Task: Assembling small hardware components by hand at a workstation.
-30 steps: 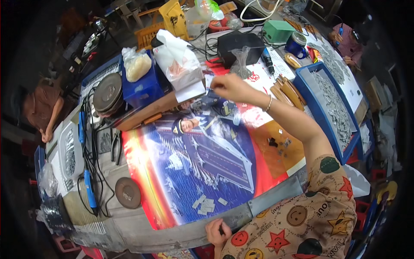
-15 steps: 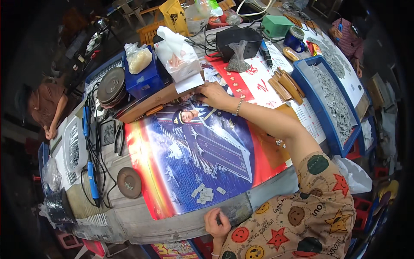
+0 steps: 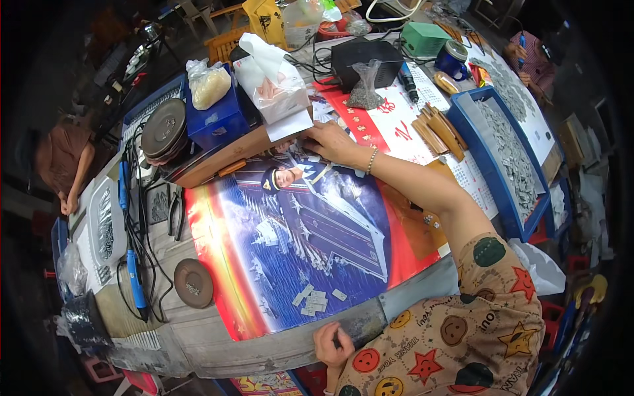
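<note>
Right hand (image 3: 332,140) lies flat on the far edge of the poster (image 3: 304,237), fingers spread, not gripping anything. Its fingertips touch the white card (image 3: 289,125) that sticks out from under the tissue bag (image 3: 267,79). A thin bracelet (image 3: 372,160) sits on that wrist. Left hand (image 3: 332,343) is down at the near edge of the bench (image 3: 218,343), curled shut, with the thumb tucked in; I cannot tell if it holds anything.

The poster is big and blue with a red edge, and it covers the middle of the bench. Small grey chips (image 3: 316,298) lie in a little pile on the poster near its near edge. A round brown disc (image 3: 193,282) sits just left of the poster. A blue tool (image 3: 135,285) with black wires lies near the left edge. A blue box (image 3: 218,119) with a bag on top stands at the far left. A long blue tray (image 3: 512,158) full of grey bits runs along the right edge. Wooden sticks (image 3: 436,132) lie between the tray and the right hand. Another person (image 3: 63,158) bends over at the far left
</note>
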`<action>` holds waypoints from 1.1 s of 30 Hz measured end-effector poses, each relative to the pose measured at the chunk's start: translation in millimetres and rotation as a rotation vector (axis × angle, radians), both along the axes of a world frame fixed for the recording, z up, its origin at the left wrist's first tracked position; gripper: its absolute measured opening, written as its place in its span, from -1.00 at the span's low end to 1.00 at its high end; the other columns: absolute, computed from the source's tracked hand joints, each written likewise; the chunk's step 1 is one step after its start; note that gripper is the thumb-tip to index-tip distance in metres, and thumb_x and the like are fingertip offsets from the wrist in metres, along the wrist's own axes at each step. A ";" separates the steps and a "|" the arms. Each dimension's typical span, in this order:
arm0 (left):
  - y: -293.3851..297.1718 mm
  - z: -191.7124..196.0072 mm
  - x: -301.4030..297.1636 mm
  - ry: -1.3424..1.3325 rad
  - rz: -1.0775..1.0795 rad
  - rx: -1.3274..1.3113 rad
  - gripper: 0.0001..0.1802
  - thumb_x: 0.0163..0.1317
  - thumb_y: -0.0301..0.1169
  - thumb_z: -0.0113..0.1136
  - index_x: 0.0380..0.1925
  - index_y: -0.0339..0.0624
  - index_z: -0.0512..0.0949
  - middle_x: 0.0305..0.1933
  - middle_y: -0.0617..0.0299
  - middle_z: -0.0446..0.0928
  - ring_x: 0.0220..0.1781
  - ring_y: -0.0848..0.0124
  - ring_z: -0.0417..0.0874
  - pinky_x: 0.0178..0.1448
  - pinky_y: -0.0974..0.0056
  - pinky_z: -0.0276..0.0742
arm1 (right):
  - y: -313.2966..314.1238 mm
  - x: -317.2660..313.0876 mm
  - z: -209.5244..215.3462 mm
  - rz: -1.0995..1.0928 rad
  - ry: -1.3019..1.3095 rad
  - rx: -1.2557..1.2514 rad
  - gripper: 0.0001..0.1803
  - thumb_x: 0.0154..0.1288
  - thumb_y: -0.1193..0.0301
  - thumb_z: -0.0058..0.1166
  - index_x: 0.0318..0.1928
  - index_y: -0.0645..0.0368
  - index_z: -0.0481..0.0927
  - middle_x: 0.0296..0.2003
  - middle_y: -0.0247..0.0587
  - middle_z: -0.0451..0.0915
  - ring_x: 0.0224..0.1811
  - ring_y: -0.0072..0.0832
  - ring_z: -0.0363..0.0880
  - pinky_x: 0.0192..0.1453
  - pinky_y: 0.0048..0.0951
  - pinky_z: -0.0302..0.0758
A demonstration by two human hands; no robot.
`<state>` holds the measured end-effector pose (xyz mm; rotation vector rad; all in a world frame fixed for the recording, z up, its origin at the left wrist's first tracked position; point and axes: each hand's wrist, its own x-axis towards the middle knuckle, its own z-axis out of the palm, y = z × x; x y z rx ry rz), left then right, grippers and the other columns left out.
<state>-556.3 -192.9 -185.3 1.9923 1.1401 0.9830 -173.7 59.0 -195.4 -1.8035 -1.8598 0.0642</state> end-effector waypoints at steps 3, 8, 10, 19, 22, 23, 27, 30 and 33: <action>-0.5 0.0 -0.1 0.000 -0.001 -0.001 -0.78 0.05 -0.64 0.16 -0.24 -0.33 0.55 -0.29 -0.02 0.58 -0.28 0.09 0.61 -0.20 0.17 0.56 | -5.4 1.8 6.9 0.034 0.073 0.051 -0.75 0.22 0.33 0.09 -0.11 0.13 0.55 -0.22 -0.12 0.55 -0.10 -0.20 0.55 -0.04 -0.19 0.39; -3.5 -0.9 -2.0 -0.020 -0.005 0.001 -0.78 0.06 -0.64 0.16 -0.24 -0.33 0.55 -0.29 -0.02 0.58 -0.29 0.09 0.61 -0.21 0.17 0.55 | -59.3 -10.1 92.0 0.048 0.363 0.171 -0.78 0.19 0.56 0.09 -0.12 0.27 0.54 -0.26 -0.09 0.56 -0.26 -0.31 0.58 -0.16 -0.39 0.50; -4.4 3.3 0.9 -0.035 -0.004 -0.030 -0.79 0.07 -0.64 0.15 -0.24 -0.33 0.55 -0.29 -0.02 0.58 -0.30 0.09 0.61 -0.22 0.16 0.55 | -95.7 -19.1 137.7 0.099 0.344 0.208 -0.81 0.24 0.55 0.08 -0.13 0.28 0.54 -0.27 -0.17 0.58 -0.28 -0.47 0.58 -0.19 -0.48 0.51; 7.9 14.6 19.0 0.050 -0.066 -0.013 -0.84 0.14 -0.59 0.16 -0.24 -0.34 0.53 -0.36 -0.02 0.55 -0.37 0.07 0.57 -0.30 0.18 0.50 | -185.1 -87.7 267.9 0.715 1.193 0.279 -0.71 0.33 0.33 0.05 -0.18 0.38 0.54 -0.42 -0.06 0.58 -0.45 -0.29 0.58 -0.36 -0.37 0.56; 1.3 25.0 16.6 -0.014 -0.110 0.029 -0.84 0.14 -0.61 0.15 -0.25 -0.34 0.53 -0.35 -0.03 0.55 -0.34 0.06 0.58 -0.25 0.18 0.51 | -191.9 -86.9 272.3 0.691 1.045 0.300 -0.71 0.32 0.33 0.06 -0.17 0.37 0.54 -0.38 -0.07 0.58 -0.40 -0.32 0.58 -0.30 -0.40 0.55; 1.5 22.1 21.2 -0.012 -0.098 0.030 -0.84 0.14 -0.62 0.15 -0.25 -0.34 0.53 -0.34 -0.03 0.55 -0.33 0.06 0.58 -0.23 0.18 0.52 | -191.0 -83.8 268.8 0.698 1.028 0.292 -0.71 0.32 0.33 0.06 -0.17 0.36 0.54 -0.36 -0.08 0.58 -0.38 -0.32 0.58 -0.28 -0.41 0.55; 2.1 20.3 12.2 -0.030 -0.039 0.037 -0.84 0.14 -0.64 0.14 -0.25 -0.35 0.53 -0.31 -0.04 0.56 -0.29 0.04 0.60 -0.17 0.18 0.53 | -187.6 -88.9 261.2 0.739 0.934 0.245 -0.72 0.30 0.33 0.08 -0.15 0.34 0.55 -0.30 -0.09 0.58 -0.30 -0.35 0.59 -0.21 -0.44 0.53; 1.2 17.9 1.5 -0.033 -0.010 0.012 -0.82 0.12 -0.65 0.16 -0.23 -0.33 0.54 -0.28 -0.03 0.57 -0.29 0.05 0.60 -0.19 0.15 0.53 | -178.4 -95.8 257.6 0.786 0.863 0.203 -0.72 0.29 0.33 0.09 -0.14 0.33 0.55 -0.25 -0.10 0.59 -0.25 -0.37 0.60 -0.15 -0.47 0.53; -4.7 8.3 -1.4 -0.010 -0.016 -0.038 -0.82 0.12 -0.63 0.16 -0.24 -0.33 0.54 -0.28 -0.03 0.57 -0.30 0.04 0.59 -0.22 0.14 0.51 | -165.7 -87.8 244.0 0.623 0.653 0.166 -0.75 0.30 0.37 0.08 -0.12 0.29 0.55 -0.21 -0.12 0.60 -0.19 -0.39 0.61 -0.10 -0.44 0.52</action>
